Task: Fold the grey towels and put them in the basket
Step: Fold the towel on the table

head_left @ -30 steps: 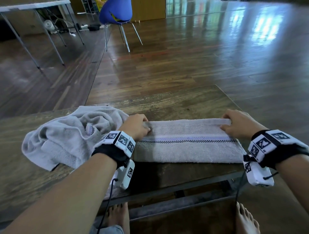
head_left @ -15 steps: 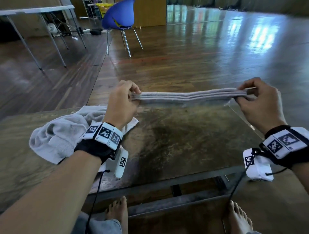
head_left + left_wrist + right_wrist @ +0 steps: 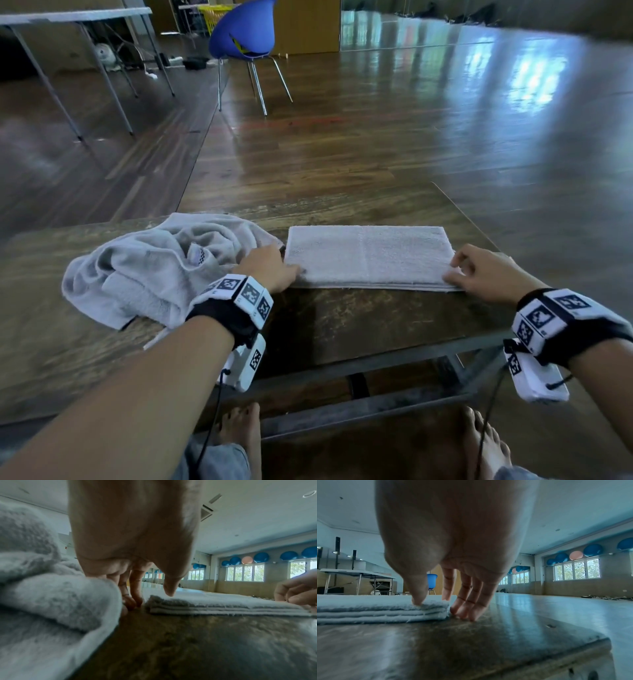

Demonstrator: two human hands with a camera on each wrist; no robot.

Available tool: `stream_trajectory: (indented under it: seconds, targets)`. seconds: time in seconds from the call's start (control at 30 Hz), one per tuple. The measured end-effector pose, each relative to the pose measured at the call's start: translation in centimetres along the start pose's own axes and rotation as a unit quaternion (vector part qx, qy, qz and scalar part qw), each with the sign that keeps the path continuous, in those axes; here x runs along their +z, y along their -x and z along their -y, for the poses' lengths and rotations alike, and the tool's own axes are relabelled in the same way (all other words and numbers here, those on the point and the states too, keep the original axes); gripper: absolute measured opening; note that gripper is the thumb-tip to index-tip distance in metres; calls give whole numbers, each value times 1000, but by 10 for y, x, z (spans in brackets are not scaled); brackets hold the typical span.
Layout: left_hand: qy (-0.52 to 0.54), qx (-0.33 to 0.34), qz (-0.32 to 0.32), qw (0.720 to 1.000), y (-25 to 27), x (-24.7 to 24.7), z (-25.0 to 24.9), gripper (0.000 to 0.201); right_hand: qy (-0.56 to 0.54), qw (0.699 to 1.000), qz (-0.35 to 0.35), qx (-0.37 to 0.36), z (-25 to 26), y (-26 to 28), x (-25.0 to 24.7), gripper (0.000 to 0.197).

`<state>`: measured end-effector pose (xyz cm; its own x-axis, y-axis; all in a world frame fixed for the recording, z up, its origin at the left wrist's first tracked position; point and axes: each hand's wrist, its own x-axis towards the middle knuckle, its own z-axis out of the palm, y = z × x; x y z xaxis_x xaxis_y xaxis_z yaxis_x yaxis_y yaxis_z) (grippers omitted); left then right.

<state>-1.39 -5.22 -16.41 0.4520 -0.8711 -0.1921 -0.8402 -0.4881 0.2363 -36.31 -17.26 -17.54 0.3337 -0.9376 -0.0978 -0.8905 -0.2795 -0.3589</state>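
Note:
A grey towel, folded into a flat rectangle of several layers, lies on the dark wooden table. My left hand is at its near left corner. The thumb sits over the corner and the fingertips touch the table beside the edge. My right hand is at the near right corner, thumb pressing the top layer, other fingers straight down on the table beside the towel. A second grey towel lies crumpled to the left, against my left wrist.
The table's right edge runs close to the folded towel. My bare feet are under the table's metal frame. Far back on the wooden floor stand a blue chair, a white folding table and something yellow.
A second ago the towel lay as a long strip. Both hands then lifted it by its ends and laid it back down folded wider, and now sit at its near corners.

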Motion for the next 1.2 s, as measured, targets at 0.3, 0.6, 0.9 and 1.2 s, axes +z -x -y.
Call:
stream_trajectory:
  seconds: [0.3,0.6,0.9,1.2]
  targets:
    - [13,-37,91,995,-4,-13,-10,57,75,996,45,12,35,7,-10,25]
    - [18,-25,32,999,-7,4,-14,63,78,972,126,-180,79,19,20,42]
    - [85,-21,-8,996,1,-19,-8,36,46,965,153,-208,94,28,18,36]
    - [287,332,-171,882,49,-38,-59,42,-405,910,77,-44,107,27,9,31]
